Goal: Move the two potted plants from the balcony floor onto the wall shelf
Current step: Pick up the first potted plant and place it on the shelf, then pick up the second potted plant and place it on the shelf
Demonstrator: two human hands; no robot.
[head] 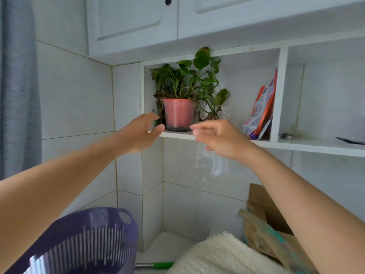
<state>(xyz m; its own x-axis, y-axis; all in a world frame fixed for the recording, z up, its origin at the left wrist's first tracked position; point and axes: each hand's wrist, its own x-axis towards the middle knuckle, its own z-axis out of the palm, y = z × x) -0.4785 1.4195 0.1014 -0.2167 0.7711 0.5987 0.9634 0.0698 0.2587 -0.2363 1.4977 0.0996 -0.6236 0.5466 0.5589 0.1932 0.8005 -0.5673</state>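
Both hands raised toward the shelf, empty, fingers spread and loose, gripping nothing. Left hand (pixel 141 131) just left of the pot, thumb near its lower edge, whether touching it hard to tell. Right hand (pixel 214 135) just right of the pot, fingertips (pixel 194 128) curled toward its base, close but apparently apart from it. Bare forearms stretching up from the bottom corners.

Nearest, at lower left: purple basket (pixel 88 242) with slotted sides and a cut-out handle hole. Beside it at lower centre, pale woven cloth (pixel 221 254), with a green stick (pixel 162 265) lying just in front. At lower right, brown cardboard (pixel 264 224) leaning against the tiled wall (pixel 197 194).

Farther up: white shelf (pixel 177 134) fixed to the wall, split into compartments by an upright divider (pixel 278 93). Pink pot (pixel 178 114) standing upright in the left compartment, close to the front edge, dark soil visible at the bottom. Green leaves (pixel 189 80) rising from and behind it, filling the back left corner and reaching the compartment's top; some brown, wilted ones hanging by the pot. Only one pot clearly visible. Orange and purple packet (pixel 260 109) leaning against the divider, well apart from the pot. Small round metal thing (pixel 286 136) in the right compartment.

Farthest: white cabinet doors (pixel 130 22) above, grey curtain (pixel 17 86) at far left.
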